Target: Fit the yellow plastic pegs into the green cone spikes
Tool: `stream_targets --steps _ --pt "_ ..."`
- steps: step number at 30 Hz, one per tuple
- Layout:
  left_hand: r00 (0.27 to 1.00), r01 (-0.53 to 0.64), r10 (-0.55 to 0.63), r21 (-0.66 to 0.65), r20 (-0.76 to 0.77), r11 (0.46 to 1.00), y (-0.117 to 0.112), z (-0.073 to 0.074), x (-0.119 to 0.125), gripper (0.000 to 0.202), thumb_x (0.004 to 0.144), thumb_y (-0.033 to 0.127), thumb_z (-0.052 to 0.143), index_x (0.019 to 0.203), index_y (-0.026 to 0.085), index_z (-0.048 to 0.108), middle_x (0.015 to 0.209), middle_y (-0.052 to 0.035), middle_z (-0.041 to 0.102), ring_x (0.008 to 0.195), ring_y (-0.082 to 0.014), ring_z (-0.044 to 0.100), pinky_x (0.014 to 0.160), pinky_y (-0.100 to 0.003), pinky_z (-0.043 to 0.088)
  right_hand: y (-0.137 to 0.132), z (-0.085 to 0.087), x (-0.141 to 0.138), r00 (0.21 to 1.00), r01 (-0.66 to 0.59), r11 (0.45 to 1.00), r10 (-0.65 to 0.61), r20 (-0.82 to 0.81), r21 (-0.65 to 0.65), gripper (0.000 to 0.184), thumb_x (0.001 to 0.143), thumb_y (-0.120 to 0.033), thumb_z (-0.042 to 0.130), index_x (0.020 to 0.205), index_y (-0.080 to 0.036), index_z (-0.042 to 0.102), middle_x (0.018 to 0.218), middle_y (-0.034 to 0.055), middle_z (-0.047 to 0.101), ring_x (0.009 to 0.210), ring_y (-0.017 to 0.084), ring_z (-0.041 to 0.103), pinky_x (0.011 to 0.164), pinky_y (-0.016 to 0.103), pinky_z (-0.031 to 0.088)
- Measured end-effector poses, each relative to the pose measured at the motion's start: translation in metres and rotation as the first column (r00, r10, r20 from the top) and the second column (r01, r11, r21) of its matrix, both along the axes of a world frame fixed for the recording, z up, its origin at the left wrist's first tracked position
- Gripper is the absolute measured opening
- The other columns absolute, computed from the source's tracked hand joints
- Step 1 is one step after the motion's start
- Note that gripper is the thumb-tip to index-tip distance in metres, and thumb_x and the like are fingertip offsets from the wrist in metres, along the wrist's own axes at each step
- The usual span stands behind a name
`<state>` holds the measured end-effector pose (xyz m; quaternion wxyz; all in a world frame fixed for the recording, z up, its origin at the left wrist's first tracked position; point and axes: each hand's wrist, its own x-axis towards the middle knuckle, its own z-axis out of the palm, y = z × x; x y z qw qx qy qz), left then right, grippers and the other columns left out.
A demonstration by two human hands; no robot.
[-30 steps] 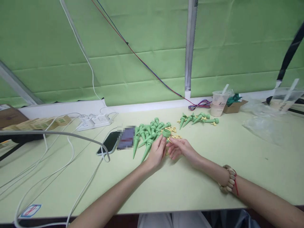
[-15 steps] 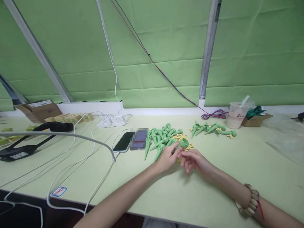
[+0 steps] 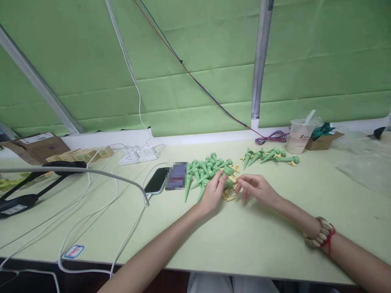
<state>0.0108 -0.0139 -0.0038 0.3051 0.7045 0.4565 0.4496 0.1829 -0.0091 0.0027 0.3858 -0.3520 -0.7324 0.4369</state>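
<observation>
My left hand is closed around a green plastic watering spike, its wide capped end tilted up and its lower part hidden by the fingers. To the right, my right hand has thumb and fingers drawn together, with a small yellow plastic valve at the fingertips, close to the spike. Loose yellow valves lie beneath and beside the hands. A pile of green spikes lies just behind my left hand. Several spikes with yellow valves fitted lie in a separate group further right.
A phone and a blurred dark rectangle lie left of the pile. White cables cross the left side, near a power strip and a black headset strap. A plastic cup and a small box stand back right.
The view has shifted slightly. My right hand has moved up and away from my left fingers, the yellow valve now showing at its tips. My left hand still holds the spike, turned a little.
</observation>
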Motion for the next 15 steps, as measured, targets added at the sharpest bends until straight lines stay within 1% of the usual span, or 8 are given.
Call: stream_targets --steps 1,2,3,5,7,9,13,15 --pt "1.000 0.024 -0.024 -0.030 0.012 0.999 0.0017 -0.0017 -0.0010 0.038 0.086 0.049 0.034 0.100 0.017 0.049 0.047 0.0064 0.037 0.044 -0.0092 0.035 0.046 -0.022 0.027 0.0003 0.0008 -0.0019 0.996 -0.045 0.990 0.033 -0.089 -0.132 0.037 0.082 -0.050 0.044 0.082 -0.015 0.058 0.074 0.0055 0.065 0.048 0.012 0.059 0.047 0.025 0.048" --pt "0.998 0.056 -0.055 -0.056 0.021 0.997 0.0032 -0.0030 -0.0016 0.039 0.086 0.049 0.033 0.101 0.017 0.048 0.045 0.0073 0.036 0.042 -0.0088 0.033 0.045 -0.021 0.027 0.0006 0.0015 -0.0039 0.987 -0.075 0.971 0.039 -0.158 -0.227 0.041 0.081 -0.053 0.044 0.083 -0.015 0.058 0.074 0.0054 0.065 0.048 0.013 0.060 0.047 0.026 0.050" --pt "0.996 0.089 -0.087 -0.076 0.030 0.993 0.0044 -0.0037 -0.0019 0.039 0.086 0.049 0.032 0.102 0.017 0.046 0.044 0.0079 0.035 0.041 -0.0084 0.032 0.045 -0.021 0.027 0.0009 0.0021 -0.0059 0.978 -0.098 0.951 0.037 -0.205 -0.294 0.042 0.080 -0.054 0.046 0.082 -0.014 0.058 0.071 0.0047 0.064 0.047 0.013 0.060 0.047 0.025 0.050" --pt "0.987 0.143 -0.136 -0.093 0.085 0.985 0.0055 -0.0037 -0.0014 0.037 0.086 0.049 0.033 0.099 0.018 0.046 0.046 0.0077 0.037 0.041 -0.0079 0.033 0.045 -0.021 0.029 0.0013 0.0027 -0.0081 0.963 -0.148 0.915 0.048 -0.264 -0.376 0.041 0.078 -0.053 0.051 0.080 -0.013 0.060 0.068 0.0030 0.062 0.046 0.012 0.060 0.046 0.024 0.051" --pt "0.974 0.191 -0.177 -0.095 0.139 0.977 0.0053 -0.0021 -0.0005 0.033 0.086 0.049 0.035 0.093 0.018 0.046 0.052 0.0059 0.042 0.045 -0.0077 0.037 0.046 -0.020 0.031 0.0010 0.0029 -0.0076 0.945 -0.240 0.865 0.103 -0.311 -0.442 0.038 0.078 -0.051 0.054 0.083 -0.013 0.061 0.067 0.0018 0.061 0.047 0.011 0.059 0.046 0.024 0.052" --pt "0.967 0.222 -0.208 -0.091 0.147 0.971 0.0042 0.0003 0.0003 0.031 0.085 0.047 0.036 0.087 0.018 0.046 0.059 0.0041 0.046 0.049 -0.0080 0.040 0.047 -0.020 0.032 -0.0001 0.0033 -0.0056 0.919 -0.319 0.816 0.143 -0.367 -0.482 0.033 0.077 -0.046 0.058 0.086 -0.015 0.062 0.071 0.0010 0.061 0.051 0.009 0.059 0.049 0.022 0.053" --pt "0.978 0.208 -0.207 -0.016 0.021 0.978 0.0012 0.0044 0.0009 0.027 0.087 0.040 0.035 0.079 0.018 0.048 0.062 0.0024 0.050 0.055 -0.0093 0.044 0.052 -0.021 0.034 -0.0022 0.0045 -0.0032 0.894 -0.353 0.784 0.121 -0.431 -0.511 0.022 0.072 -0.032 0.068 0.083 -0.014 0.065 0.074 0.0004 0.061 0.062 0.006 0.059 0.058 0.014 0.053" --pt "0.981 0.187 -0.185 0.033 -0.058 0.982 0.0003 0.0054 0.0011 0.027 0.088 0.037 0.034 0.075 0.018 0.047 0.063 0.0016 0.051 0.059 -0.0101 0.045 0.057 -0.022 0.035 -0.0022 0.0049 -0.0036 0.891 -0.354 0.774 0.108 -0.442 -0.525 0.020 0.069 -0.029 0.071 0.079 -0.013 0.065 0.072 0.0006 0.061 0.064 0.005 0.059 0.061 0.014 0.052"
